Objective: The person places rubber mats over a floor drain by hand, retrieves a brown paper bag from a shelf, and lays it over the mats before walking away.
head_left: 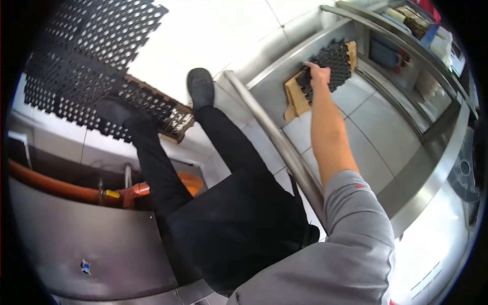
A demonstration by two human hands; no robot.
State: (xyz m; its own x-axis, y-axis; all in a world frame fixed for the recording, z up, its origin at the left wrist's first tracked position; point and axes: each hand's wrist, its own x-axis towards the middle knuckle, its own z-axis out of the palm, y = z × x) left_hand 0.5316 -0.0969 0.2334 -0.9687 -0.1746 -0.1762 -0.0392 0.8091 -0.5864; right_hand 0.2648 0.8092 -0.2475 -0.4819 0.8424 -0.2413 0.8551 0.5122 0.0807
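My right hand (319, 75) reaches out at the end of a bare forearm and is closed on a small piece of black perforated rubber mat (333, 63). The mat piece has toothed edges and lies over a sheet of brown cardboard (296, 99), at the grey wall beneath a steel frame. Part of the fingers is hidden against the mat. My left hand is out of view. Larger black perforated mats (109, 35) cover the floor at the upper left, with my dark shoe on one of them.
A steel rail (274, 134) runs between my legs and the frame. At the lower left stands a steel cabinet panel (91, 239), with an orange pipe (56, 184) and a yellow valve handle (112, 193) behind it. A fan (463, 168) is at the far right.
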